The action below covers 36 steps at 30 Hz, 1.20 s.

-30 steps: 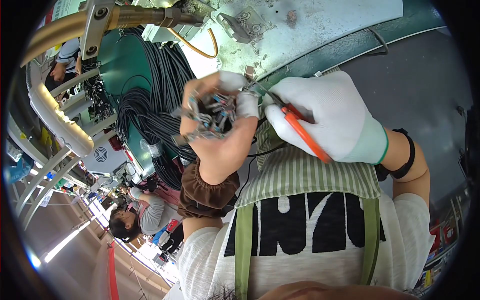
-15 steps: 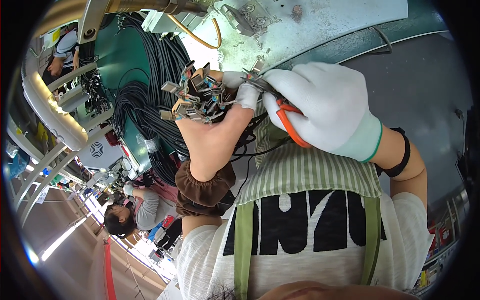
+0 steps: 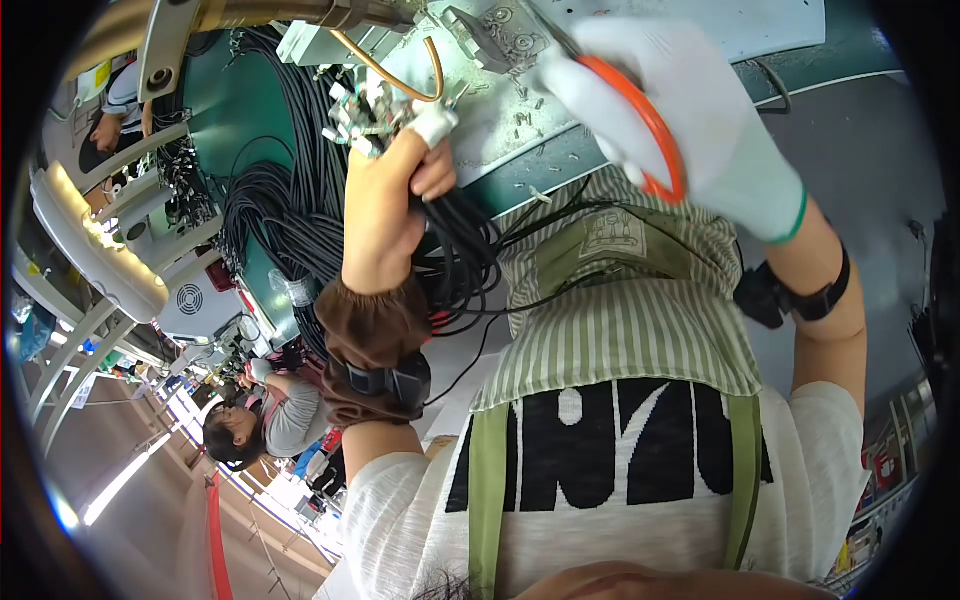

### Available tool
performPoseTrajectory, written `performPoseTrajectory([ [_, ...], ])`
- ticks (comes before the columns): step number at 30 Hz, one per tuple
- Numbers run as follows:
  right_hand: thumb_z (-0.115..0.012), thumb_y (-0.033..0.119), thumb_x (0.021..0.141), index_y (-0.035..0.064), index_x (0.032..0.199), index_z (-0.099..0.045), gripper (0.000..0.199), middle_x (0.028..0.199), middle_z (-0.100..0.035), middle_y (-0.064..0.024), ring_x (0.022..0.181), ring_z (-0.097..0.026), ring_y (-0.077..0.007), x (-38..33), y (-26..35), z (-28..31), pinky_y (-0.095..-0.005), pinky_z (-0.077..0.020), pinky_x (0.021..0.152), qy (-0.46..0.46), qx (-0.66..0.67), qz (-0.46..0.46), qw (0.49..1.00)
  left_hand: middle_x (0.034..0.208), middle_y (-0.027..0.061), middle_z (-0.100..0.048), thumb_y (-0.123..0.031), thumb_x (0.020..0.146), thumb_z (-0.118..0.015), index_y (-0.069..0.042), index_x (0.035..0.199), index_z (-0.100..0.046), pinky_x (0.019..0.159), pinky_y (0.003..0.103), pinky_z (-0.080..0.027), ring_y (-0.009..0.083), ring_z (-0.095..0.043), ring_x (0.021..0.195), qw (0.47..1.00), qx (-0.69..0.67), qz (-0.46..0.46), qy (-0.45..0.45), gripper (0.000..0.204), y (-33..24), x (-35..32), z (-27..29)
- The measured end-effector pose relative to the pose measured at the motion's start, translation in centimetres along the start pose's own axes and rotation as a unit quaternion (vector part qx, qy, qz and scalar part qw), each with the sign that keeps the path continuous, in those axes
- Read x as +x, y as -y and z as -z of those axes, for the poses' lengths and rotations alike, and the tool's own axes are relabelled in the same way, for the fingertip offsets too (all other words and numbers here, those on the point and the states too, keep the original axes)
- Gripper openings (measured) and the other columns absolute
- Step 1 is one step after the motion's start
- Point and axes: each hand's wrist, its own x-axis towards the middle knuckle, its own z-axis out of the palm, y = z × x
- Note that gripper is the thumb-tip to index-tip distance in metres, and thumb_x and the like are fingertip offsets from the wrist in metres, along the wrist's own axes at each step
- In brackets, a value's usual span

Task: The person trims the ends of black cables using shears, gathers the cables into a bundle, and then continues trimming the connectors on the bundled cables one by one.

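My left hand (image 3: 385, 215) is closed around a bunch of black cables (image 3: 462, 240). Small metal connectors with bits of coloured wire (image 3: 365, 112) fan out above the fingers; motion blurs them. White wrapping covers the thumb tip. In its white glove, my right hand (image 3: 675, 105) grips orange-handled cutters (image 3: 650, 125) over the worktable, apart from the bunch. The tool's grey metal end points up and left, and its tip is blurred.
A metal block fixture (image 3: 475, 38) and a bent yellow tube (image 3: 432, 65) stand near the connectors. Tiny metal scraps (image 3: 525, 125) litter the worktable (image 3: 600, 15). More black cables (image 3: 265, 205) lie at left. Beyond a lamp (image 3: 105, 245), a co-worker (image 3: 290, 415) sits.
The cutters have left the connectors as my right hand rose up and right. My left hand, with the cable bunch, has moved up and left. Metal scraps on the table now show.
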Motion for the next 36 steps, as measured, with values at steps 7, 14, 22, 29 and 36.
performPoseTrajectory([
  [7,-0.061,0.015,0.08,0.0051,0.08,-0.059,0.01,0.062,-0.052,-0.0083,0.058,-0.056,-0.0249,6.4,-3.0,-0.5,-0.0339,-0.0443,0.055,-0.061,-0.203,0.443,0.871,0.059,-0.0007,-0.043,-0.005,0.086,-0.053,-0.002,0.073,-0.05,0.044,0.023,-0.029,0.0067,-0.034,0.046,0.998,0.0,0.003,0.069,0.014,-1.6,3.2,-0.9],
  [14,-0.06,0.014,0.082,0.0029,0.081,-0.059,0.011,0.063,-0.056,-0.0061,0.053,-0.056,-0.0174,5.8,-1.7,0.4,-0.0269,-0.0431,0.051,0.154,0.151,0.163,0.963,0.052,-0.0006,-0.039,-0.005,0.086,-0.052,-0.005,0.062,-0.047,0.044,0.023,-0.028,0.0075,-0.034,0.045,0.994,0.078,-0.019,0.08,0.025,-2.5,2.2,-1.7],
  [22,-0.058,0.015,0.084,0.0027,0.076,-0.058,0.014,0.061,-0.057,-0.0055,0.051,-0.056,-0.0158,5.3,-1.3,0.5,-0.0268,-0.0432,0.05,0.2,0.339,0.012,0.919,0.051,-0.0004,-0.042,-0.01,0.086,-0.057,-0.005,0.062,-0.046,0.043,0.023,-0.028,0.0081,-0.037,0.045,0.982,0.159,-0.089,0.052,0.027,-2.3,1.6,-2.6],
  [29,-0.058,0.017,0.081,0.0085,0.071,-0.057,0.013,0.059,-0.053,-0.0061,0.053,-0.056,-0.0205,5.1,-1.9,0.1,-0.0309,-0.0439,0.052,0.054,0.02,0.252,0.966,0.051,0.0,-0.043,-0.019,0.087,-0.062,-0.005,0.061,-0.046,0.042,0.023,-0.027,0.0078,-0.037,0.045,0.982,0.16,-0.094,0.029,0.034,-1.3,1.4,-2.2],
  [36,-0.059,0.017,0.076,0.0107,0.07,-0.055,0.01,0.058,-0.051,-0.0059,0.054,-0.056,-0.0234,4.5,-1.4,0.2,-0.034,-0.0434,0.053,0.079,0.018,0.265,0.961,0.059,-0.004,-0.038,-0.024,0.091,-0.062,-0.004,0.077,-0.049,0.044,0.022,-0.026,0.0052,-0.031,0.048,0.979,0.165,-0.091,0.074,0.027,-1.4,1.4,-2.0],
])
